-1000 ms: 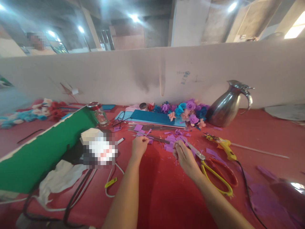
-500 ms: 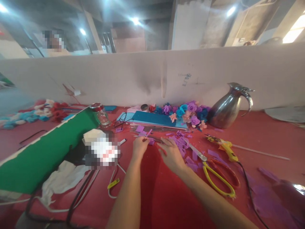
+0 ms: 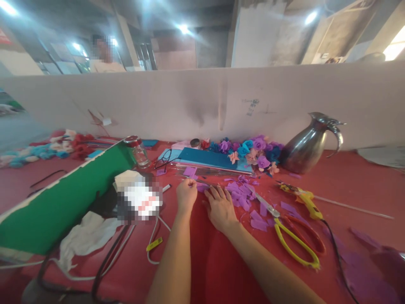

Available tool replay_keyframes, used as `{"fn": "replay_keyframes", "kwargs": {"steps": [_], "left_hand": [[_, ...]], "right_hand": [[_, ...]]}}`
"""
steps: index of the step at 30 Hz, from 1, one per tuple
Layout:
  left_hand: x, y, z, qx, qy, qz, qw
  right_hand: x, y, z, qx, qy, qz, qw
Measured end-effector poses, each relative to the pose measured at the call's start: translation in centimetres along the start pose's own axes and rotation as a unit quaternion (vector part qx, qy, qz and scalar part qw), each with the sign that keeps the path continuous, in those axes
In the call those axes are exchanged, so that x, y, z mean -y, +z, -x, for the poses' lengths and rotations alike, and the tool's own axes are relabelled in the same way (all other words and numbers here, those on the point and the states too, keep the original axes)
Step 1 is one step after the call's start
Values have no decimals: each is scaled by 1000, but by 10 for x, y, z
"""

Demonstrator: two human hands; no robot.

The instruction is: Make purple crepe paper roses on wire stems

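My left hand [image 3: 186, 196] is closed in a pinch on one end of what looks like a thin dark stick [image 3: 202, 182], partly hidden by the fingers. My right hand [image 3: 221, 209] lies palm down on the red tabletop, fingers stretched out, its fingertips near the stick's other end. A purple paper piece [image 3: 202, 187] lies between the hands. Just beyond the left hand is another purple piece [image 3: 190, 172]. Many cut purple paper pieces [image 3: 242, 196] are heaped right of my right hand, beside scissors with yellow and red handles [image 3: 297, 242].
A yellow glue gun [image 3: 308, 204] with a black cord lies at right, near a metal jug [image 3: 305, 145]. Paper flowers [image 3: 253, 152] and blue sheets [image 3: 205, 157] lie at the back. A green board [image 3: 72, 194], glass jar [image 3: 139, 154] and cables stand left. A person is beyond the partition [image 3: 152, 101].
My right hand has come down flat and shifted slightly left, nearer my left hand. The left hand keeps its pinch. The whole view has shifted slightly.
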State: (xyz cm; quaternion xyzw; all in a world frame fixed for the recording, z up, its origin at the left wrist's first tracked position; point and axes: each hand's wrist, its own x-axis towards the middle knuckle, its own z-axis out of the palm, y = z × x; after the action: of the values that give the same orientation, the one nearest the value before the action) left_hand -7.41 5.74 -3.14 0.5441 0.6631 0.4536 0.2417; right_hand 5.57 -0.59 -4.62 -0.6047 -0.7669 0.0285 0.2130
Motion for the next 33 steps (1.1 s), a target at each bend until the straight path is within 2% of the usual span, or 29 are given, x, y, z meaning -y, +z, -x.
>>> {"fn": "replay_keyframes", "kwargs": {"steps": [3,6,8,10,12,14,15,18,20,23,27,30,33], "left_hand": [[-13,-6,3,-4,-23,131,991],[-23,-10,7,57,-100,260,959],[-29,-11,10,104,-142,313,933],[-34,-10,14,147,-161,339,915],[-39,-8,19,181,-159,342,908],[-45,-4,26,208,-148,333,907],[-47,-1,29,221,-140,329,907],[-54,5,38,252,-127,327,902],[-56,7,41,259,-139,339,893],[-58,7,43,289,-178,354,872],[-61,5,44,341,-182,341,857],[-61,6,44,326,-164,323,874],[-56,7,40,312,-162,292,889]], "right_hand": [[1,1,-1,-12,0,-18,1000],[-3,-1,-3,-60,11,-83,995],[-10,-8,-4,-100,32,-174,979],[-18,-18,-4,-122,90,-297,943],[-25,-30,-2,-122,156,-416,888],[-30,-39,1,-109,173,-494,845],[-31,-42,3,-101,163,-513,837],[-33,-44,11,-118,145,-493,850],[-36,-44,16,-172,118,-437,875],[-44,-44,22,-253,25,-322,912],[-50,-40,25,-315,-35,-197,928],[-49,-41,23,-328,-27,-188,925],[-64,-55,22,-293,27,-184,938]]}}
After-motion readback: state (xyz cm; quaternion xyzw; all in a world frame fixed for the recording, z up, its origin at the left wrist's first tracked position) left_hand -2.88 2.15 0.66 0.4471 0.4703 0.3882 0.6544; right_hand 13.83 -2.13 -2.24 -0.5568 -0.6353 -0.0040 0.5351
